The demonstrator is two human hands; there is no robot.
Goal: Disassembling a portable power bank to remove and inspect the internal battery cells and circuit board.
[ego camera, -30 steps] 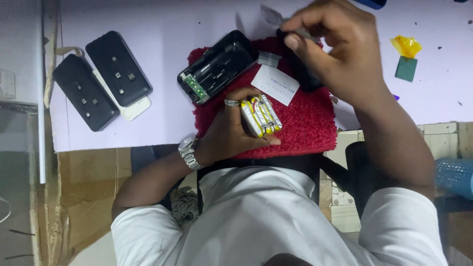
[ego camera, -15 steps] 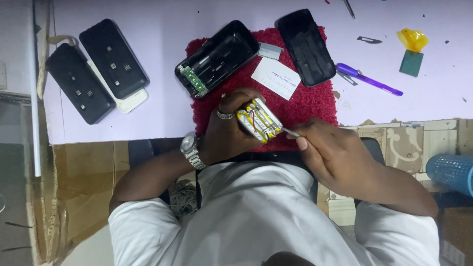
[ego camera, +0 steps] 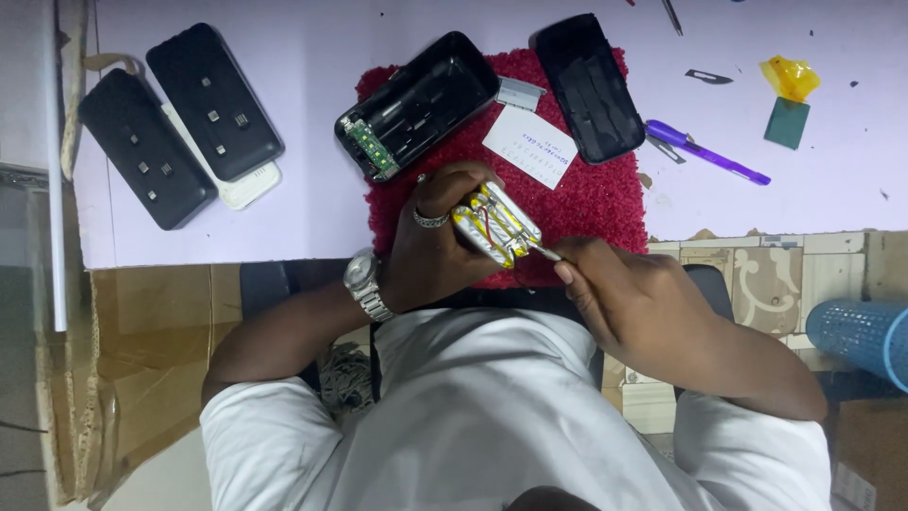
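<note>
My left hand (ego camera: 430,241), with a ring and a wristwatch, grips a yellow and silver battery pack (ego camera: 495,224) over the near edge of a red mat (ego camera: 605,199). My right hand (ego camera: 629,293) holds a thin metal tool (ego camera: 544,251) whose tip touches the pack's right end. An opened black power bank shell (ego camera: 416,104) with a green circuit board lies on the mat's far left. Its black cover (ego camera: 588,85) lies at the mat's far right, and a white card (ego camera: 530,147) lies between them.
Two black power banks (ego camera: 175,128) lie on a white one at the table's left. A purple pen (ego camera: 705,151), a scalpel blade (ego camera: 707,76), a yellow tape scrap (ego camera: 793,78) and a green block (ego camera: 787,123) lie right. A blue basket (ego camera: 865,336) stands lower right.
My right hand came back from the far side of the table with the thin tool and now has its tip against the battery pack. My left hand kept holding the pack.
</note>
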